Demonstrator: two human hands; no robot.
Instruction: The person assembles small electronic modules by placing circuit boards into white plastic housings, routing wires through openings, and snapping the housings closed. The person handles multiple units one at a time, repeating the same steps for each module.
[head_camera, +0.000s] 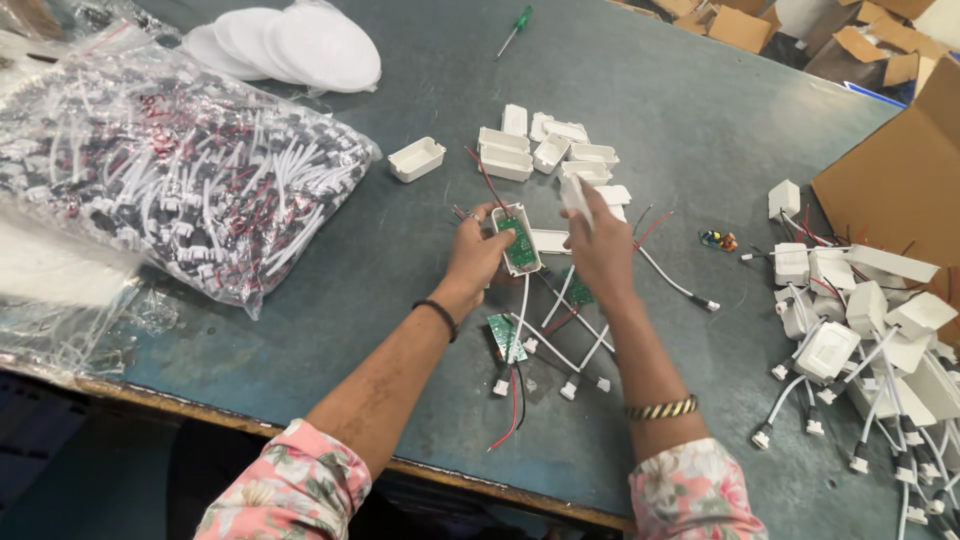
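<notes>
At the middle of the counter (420, 270), my left hand (478, 252) has its fingers wrapped round a small white housing (519, 240), open side up, and I can see the green circuit board (520, 243) sitting down inside it. A white lead runs out of its near end toward me. My right hand (600, 245) is just beside it, fingers pinched on a white lid piece (577, 198), held a little above and to the right of the housing, not on it yet. So by my reckoning this unit is half built: board in, cover still off.

Right under my wrists lie more loose boards with white leads and plugs (560, 350), one green board (506, 336) bare on the counter with red and black wires trailing off it. Those look unhoused to me.

Beyond my hands, a cluster of empty white shells (545, 150) waits, one more tray (417, 159) off on its own to the left. Over at the right, a big heap of closed white boxes with leads (860, 330) is piled by the cardboard carton (890, 180); I take that for the finished lot, and it is sizeable. At the left, a fat clear bag of white cables (170, 170) is full, so plenty remains. A green-handled screwdriver (515, 30) lies far off, untouched, and round white discs (290, 45) sit at the far edge.
</notes>
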